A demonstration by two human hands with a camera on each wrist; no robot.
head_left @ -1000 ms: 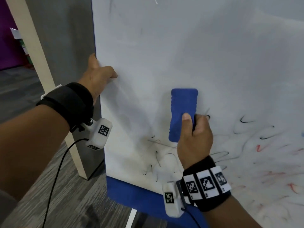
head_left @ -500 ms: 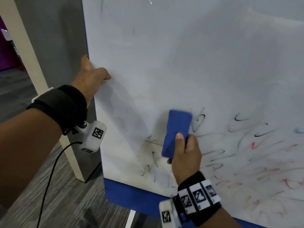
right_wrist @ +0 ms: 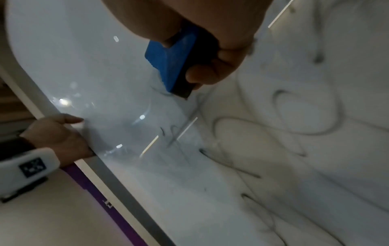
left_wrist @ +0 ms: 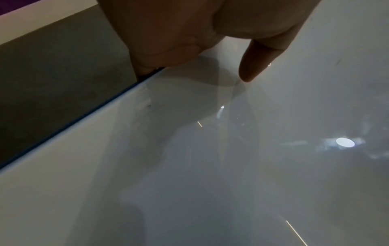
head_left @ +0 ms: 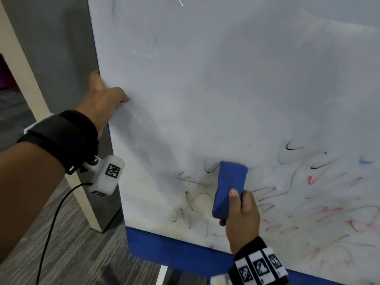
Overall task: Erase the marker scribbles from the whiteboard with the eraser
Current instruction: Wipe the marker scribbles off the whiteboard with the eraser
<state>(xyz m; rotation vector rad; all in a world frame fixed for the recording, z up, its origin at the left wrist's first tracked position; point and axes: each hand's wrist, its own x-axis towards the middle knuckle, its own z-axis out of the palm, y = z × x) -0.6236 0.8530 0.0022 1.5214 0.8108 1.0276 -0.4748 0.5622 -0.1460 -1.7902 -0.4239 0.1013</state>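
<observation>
**Eraser low on the board, left hand bracing the edge**

Head view: the right hand (head_left: 241, 217) has its grip clamped on the lower end of the blue eraser (head_left: 229, 190), thumb on the back, so the free upper end reaches ahead of the grip and lies on the whiteboard (head_left: 226, 79). Black scribbles (head_left: 193, 202) sit just left of the grip; more black, red and a little blue strokes (head_left: 320, 202) spread to its right. Above the grip the board looks mostly wiped, so the lower band is probably what remains. The left hand (head_left: 102, 103) holds the board's left edge, well up and left of the eraser, likely to steady it against the rubbing.

Left wrist view: the left hand's (left_wrist: 189, 33) thumb rests on the glossy face while the other fingers wrap behind the edge, a grip closed on the whiteboard (left_wrist: 210, 166).

Right wrist view: fingers (right_wrist: 210, 71) curl round the eraser (right_wrist: 170, 55); its dark felt faces the board, and faded loops (right_wrist: 284, 116) lie beyond the grip.
</observation>
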